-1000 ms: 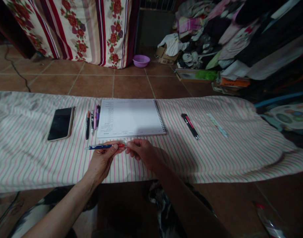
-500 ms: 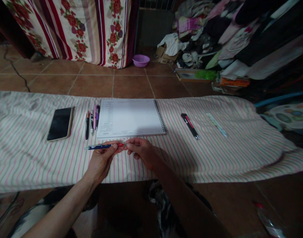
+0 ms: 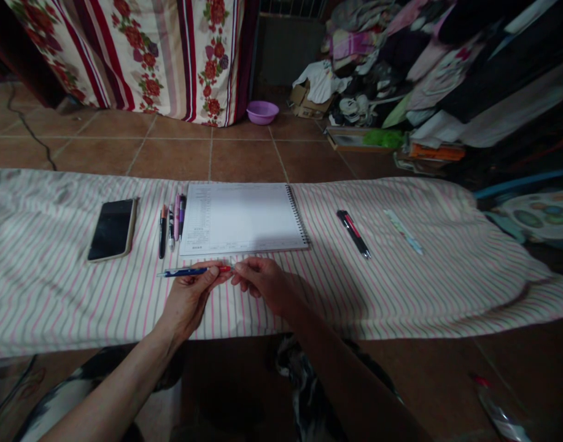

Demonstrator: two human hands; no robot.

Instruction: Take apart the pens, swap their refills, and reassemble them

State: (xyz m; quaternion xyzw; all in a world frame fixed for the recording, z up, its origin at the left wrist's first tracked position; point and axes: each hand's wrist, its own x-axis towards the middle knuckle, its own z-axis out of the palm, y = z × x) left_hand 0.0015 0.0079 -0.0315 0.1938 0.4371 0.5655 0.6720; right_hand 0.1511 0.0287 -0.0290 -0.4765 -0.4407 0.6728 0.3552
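Observation:
My left hand [image 3: 196, 288] is closed around a blue pen [image 3: 184, 272] with a red front part, held level above the cloth with its clear end to the left. At the pen's right end, the thumb and fingers of my right hand [image 3: 263, 279] pinch the small tip, which they partly hide. Just beyond both hands lies a spiral notebook [image 3: 253, 215], open at a mostly blank page with print along its left side. Beside its left edge lie a black pen with an orange end [image 3: 162, 232], a patterned pen [image 3: 171, 227], a pink pen [image 3: 177, 218] and a purple pen [image 3: 182, 216].
A phone [image 3: 112, 230] lies at the left on the striped cloth [image 3: 263, 313]. To the right are a black and red pen [image 3: 353, 234] and a pale pen [image 3: 403, 231]. On the tiled floor beyond stand a purple basin [image 3: 262, 113] and a cardboard box [image 3: 306, 104].
The fingers of my right hand have shifted very slightly at the pen's tip. My left hand and the things on the cloth stay where they were.

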